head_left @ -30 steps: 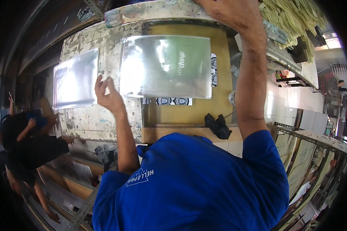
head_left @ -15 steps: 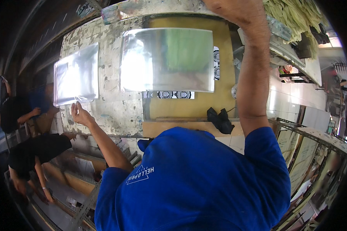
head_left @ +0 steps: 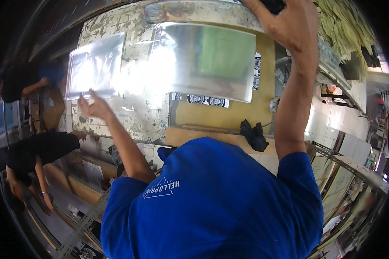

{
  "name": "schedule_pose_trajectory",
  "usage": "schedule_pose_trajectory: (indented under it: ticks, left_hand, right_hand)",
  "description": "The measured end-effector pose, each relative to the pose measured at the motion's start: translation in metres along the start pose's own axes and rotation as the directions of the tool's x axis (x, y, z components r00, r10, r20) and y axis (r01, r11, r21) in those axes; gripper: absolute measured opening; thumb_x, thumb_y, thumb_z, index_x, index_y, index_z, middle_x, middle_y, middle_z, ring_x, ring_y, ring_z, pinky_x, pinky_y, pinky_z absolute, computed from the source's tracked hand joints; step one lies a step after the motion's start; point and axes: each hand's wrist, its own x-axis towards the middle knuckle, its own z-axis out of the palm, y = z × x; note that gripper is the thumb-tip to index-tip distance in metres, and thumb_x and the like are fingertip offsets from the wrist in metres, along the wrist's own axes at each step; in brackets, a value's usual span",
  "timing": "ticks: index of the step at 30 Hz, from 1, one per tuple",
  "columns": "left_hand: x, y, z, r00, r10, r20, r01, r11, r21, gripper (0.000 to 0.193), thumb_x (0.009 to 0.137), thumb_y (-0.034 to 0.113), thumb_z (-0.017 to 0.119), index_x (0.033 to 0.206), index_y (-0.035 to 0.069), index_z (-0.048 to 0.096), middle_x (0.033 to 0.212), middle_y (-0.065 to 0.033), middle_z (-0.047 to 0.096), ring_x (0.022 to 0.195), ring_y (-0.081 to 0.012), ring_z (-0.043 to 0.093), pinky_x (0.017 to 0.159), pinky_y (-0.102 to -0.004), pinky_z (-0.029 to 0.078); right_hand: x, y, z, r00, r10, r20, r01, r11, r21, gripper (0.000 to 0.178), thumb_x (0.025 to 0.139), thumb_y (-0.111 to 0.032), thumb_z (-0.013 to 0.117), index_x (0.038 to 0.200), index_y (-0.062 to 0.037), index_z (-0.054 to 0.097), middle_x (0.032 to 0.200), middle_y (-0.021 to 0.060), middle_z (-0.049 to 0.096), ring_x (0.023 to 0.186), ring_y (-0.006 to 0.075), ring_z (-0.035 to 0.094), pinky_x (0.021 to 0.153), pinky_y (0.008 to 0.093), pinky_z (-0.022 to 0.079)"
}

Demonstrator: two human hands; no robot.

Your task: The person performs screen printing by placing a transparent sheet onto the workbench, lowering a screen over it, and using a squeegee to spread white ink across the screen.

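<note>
A stack of clear, shiny plastic sheets or sleeves point(head_left: 101, 58) lies on the left part of a paint-worn table. My left hand point(head_left: 97, 108) is at its near edge, fingers apart and somewhat blurred, a fingertip overlapping the edge. Another large, clear plastic sheet point(head_left: 224, 56) lies flat in the middle, over a yellow-brown panel point(head_left: 203, 116). Black-and-white printed strips point(head_left: 207, 100) show from under it. At the far edge, my right hand point(head_left: 291, 26) curls around a dark thing point(head_left: 273, 5), cut off by the picture's top.
A crumpled black cloth or glove point(head_left: 253, 136) lies by the table's near wooden edge point(head_left: 220, 136). Pale yellow-green strips point(head_left: 345, 30) hang at the far right. On the left, people in dark clothes point(head_left: 41, 146) are near metal racks. Another rack point(head_left: 333, 172) stands at the right.
The view has shifted, so the table appears further right. My left fingers, pinched at the stack's edge before, are now apart. More of my right hand and the dark thing shows.
</note>
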Motion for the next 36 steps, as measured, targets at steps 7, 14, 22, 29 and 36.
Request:
schedule_pose_trajectory:
  ticks: [7,14,22,29,36]
  left_hand:
    - [-0.077,0.242,-0.066,0.621,0.291,0.727,0.655,0.316,-0.686,0.098,0.073,-0.013,0.073,0.160,0.001,0.030,0.125,-0.0103,0.062,0.101,-0.0148,0.062,0.086,-0.0265,0.052]
    - [-0.148,0.230,-0.083,0.420,0.176,0.890,0.832,0.315,-0.456,0.077,0.069,-0.006,0.087,0.138,-0.007,0.055,0.133,-0.0129,0.059,0.116,-0.0237,0.060,0.098,-0.0370,0.053]
    - [-0.207,0.174,-0.067,0.639,0.327,0.696,0.052,0.885,-0.463,0.080,0.057,0.029,0.097,0.125,0.001,0.067,0.144,-0.0158,0.049,0.131,-0.0357,0.042,0.108,-0.0483,0.036]
    - [-0.213,0.166,-0.065,0.640,0.348,0.685,-0.005,0.893,-0.449,0.083,0.062,0.054,0.088,0.125,0.004,0.069,0.148,-0.0192,0.045,0.131,-0.0396,0.038,0.107,-0.0535,0.027]
    - [-0.213,0.168,-0.067,0.646,0.323,0.692,0.031,0.894,-0.446,0.080,0.061,0.041,0.093,0.128,0.005,0.067,0.151,-0.0193,0.042,0.133,-0.0396,0.036,0.109,-0.0530,0.030]
  right_hand:
    - [-0.079,-0.006,0.014,0.991,-0.124,0.044,0.130,0.970,-0.206,0.040,0.072,-0.022,0.087,0.109,-0.0090,0.076,0.089,0.0135,0.071,0.078,0.0309,0.069,0.069,0.0384,0.055]
    - [-0.156,-0.005,0.046,0.976,0.168,0.142,-0.178,0.982,0.061,0.038,0.080,-0.015,0.079,0.118,-0.0132,0.075,0.089,0.0133,0.071,0.080,0.0301,0.068,0.070,0.0406,0.053]
    - [-0.215,0.031,0.106,0.774,0.262,0.577,-0.226,0.965,-0.136,0.067,0.076,-0.021,0.083,0.140,-0.0206,0.062,0.096,0.0155,0.068,0.085,0.0297,0.062,0.081,0.0418,0.045]
    - [-0.215,0.057,0.140,0.822,0.292,0.488,-0.157,0.941,-0.299,0.082,0.070,-0.009,0.080,0.145,-0.0269,0.054,0.109,0.0159,0.061,0.107,0.0311,0.052,0.090,0.0461,0.032]
    - [-0.146,0.147,0.180,0.903,0.266,0.338,-0.138,0.923,-0.358,0.076,0.071,-0.013,0.080,0.141,-0.0300,0.058,0.117,0.0175,0.063,0.113,0.0330,0.055,0.090,0.0481,0.035]
